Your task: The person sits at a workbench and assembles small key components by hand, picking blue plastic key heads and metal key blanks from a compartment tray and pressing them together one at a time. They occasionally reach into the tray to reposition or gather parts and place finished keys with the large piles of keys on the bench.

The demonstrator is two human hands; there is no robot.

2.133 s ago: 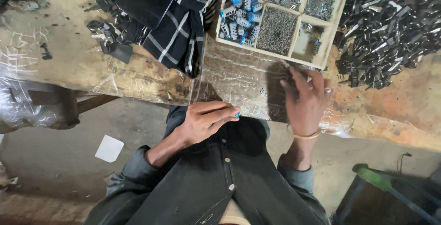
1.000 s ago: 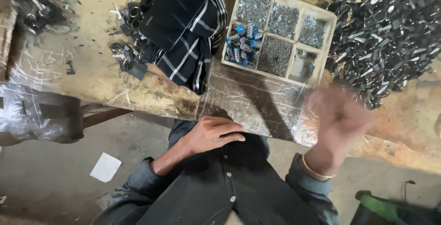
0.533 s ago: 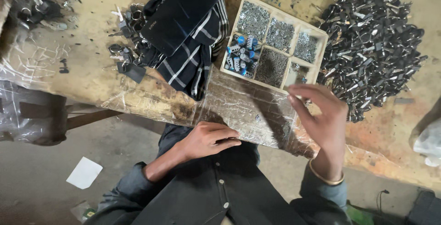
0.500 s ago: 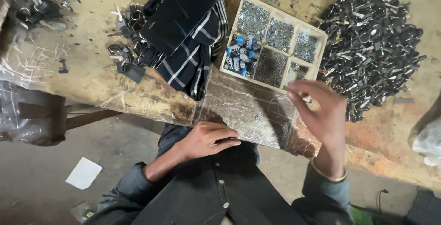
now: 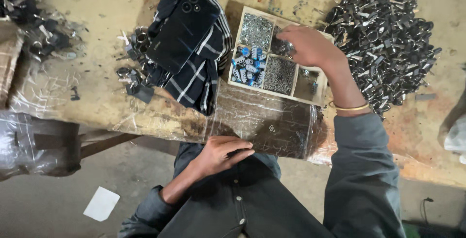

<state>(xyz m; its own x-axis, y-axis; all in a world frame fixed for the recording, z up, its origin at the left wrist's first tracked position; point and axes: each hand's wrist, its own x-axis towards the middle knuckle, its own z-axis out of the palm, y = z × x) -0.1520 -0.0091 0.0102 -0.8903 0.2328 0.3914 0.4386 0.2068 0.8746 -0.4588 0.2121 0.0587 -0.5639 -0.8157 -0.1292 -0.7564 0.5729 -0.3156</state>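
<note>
Compartment tray (image 5: 310, 99) on counter (image 5: 97, 39): right hand (image 5: 308, 46) reaches into its upper middle cell, fingers curled, grasp unclear; left hand (image 5: 223, 153) rests loosely at clear plastic sheet (image 5: 264, 121).

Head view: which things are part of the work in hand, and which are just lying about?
In hand:
right hand, reaching into the compartment tray
small metal parts in the tray
left hand at the clear plastic sheet

Lying about:
dark phone
striped cloth
pile of dark metal pieces
paper scrap
</note>
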